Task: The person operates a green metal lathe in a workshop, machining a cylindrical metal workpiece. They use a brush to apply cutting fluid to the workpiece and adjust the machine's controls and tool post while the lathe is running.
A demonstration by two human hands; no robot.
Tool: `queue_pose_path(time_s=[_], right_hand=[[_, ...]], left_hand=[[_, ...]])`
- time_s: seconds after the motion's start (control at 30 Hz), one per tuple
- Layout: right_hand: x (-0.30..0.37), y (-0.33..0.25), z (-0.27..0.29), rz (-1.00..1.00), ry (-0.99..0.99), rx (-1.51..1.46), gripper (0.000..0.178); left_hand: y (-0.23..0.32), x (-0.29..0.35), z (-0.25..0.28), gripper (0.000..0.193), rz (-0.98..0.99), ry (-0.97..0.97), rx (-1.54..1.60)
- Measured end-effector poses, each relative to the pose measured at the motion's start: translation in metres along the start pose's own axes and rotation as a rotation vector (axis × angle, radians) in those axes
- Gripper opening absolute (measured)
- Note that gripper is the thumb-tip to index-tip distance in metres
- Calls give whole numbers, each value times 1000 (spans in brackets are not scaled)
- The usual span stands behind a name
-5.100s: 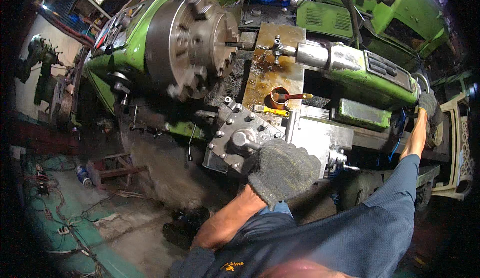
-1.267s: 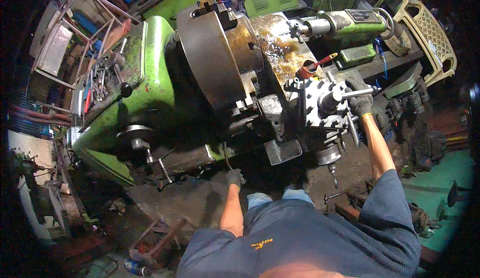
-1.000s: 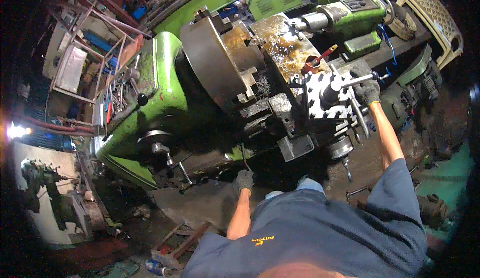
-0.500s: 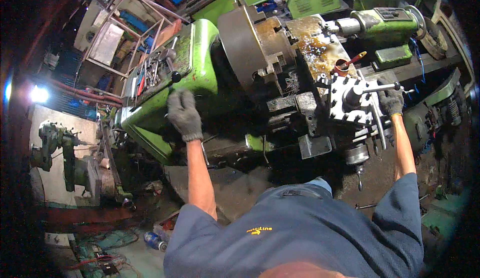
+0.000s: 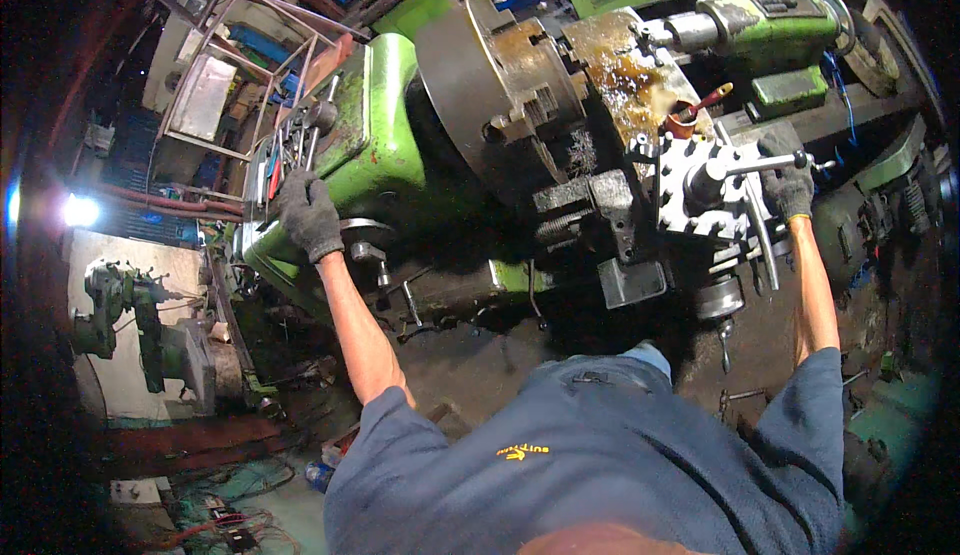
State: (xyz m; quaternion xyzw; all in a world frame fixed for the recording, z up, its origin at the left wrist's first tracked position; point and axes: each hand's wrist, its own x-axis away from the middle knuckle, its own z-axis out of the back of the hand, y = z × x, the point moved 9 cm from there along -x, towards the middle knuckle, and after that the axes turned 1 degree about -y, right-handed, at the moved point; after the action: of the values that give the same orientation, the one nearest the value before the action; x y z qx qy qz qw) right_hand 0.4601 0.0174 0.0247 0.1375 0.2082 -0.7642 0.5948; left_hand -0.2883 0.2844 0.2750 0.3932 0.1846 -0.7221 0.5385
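My left hand (image 5: 310,217), in a dark grey knit glove, is at the front left end of the green headstock (image 5: 385,145) of a large lathe. Its fingers are curled, and what lies inside them is hidden. Wrenches and other hand tools (image 5: 297,145) lie on the headstock just beyond it. My right hand (image 5: 790,187), gloved alike, is at the right of the square tool post (image 5: 680,195). The tool post's long lever (image 5: 755,165) crosses above this hand, whose fingers seem wrapped round something underneath. A big jawed chuck (image 5: 470,90) stands between my hands.
A brush (image 5: 712,97) stands in a reddish pot (image 5: 680,123) on the oily carriage (image 5: 610,50). The green tailstock (image 5: 770,40) is at the far right. Metal chips (image 5: 580,155) hang by the chuck. A bench with green machinery (image 5: 120,300) is at left; cables (image 5: 230,530) lie on the floor.
My left hand has moved left along the headstock front, uncovering a round hub and its handle. The black lever knob beside it no longer shows. My right hand stays by the tool post.
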Motion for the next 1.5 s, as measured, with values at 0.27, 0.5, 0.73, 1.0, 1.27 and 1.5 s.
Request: queue_pose_path(time_s=[0.27, 0.5, 0.73, 1.0, 1.27, 1.5], right_hand=[[-7, -19, 16, -65, -81, 23, 34], [-5, -11, 15, -14, 23, -58, 30], [-4, -5, 4, -71, -65, 84, 35], [-10, 2, -4, -110, -127, 92, 36], [-10, -13, 21, -107, -22, -40, 33], [-14, -35, 45, -144, -56, -50, 26]], left_hand=[[214, -2, -43, 47, -207, -63, 223], [252, -77, -163, 100, 150, -547, 14], [217, -117, -229, 101, 196, -640, 23], [233, -88, -175, 98, 284, -484, 11], [254, -3, -116, 92, 249, -107, 65], [253, 105, -107, 98, 222, 87, 417]])
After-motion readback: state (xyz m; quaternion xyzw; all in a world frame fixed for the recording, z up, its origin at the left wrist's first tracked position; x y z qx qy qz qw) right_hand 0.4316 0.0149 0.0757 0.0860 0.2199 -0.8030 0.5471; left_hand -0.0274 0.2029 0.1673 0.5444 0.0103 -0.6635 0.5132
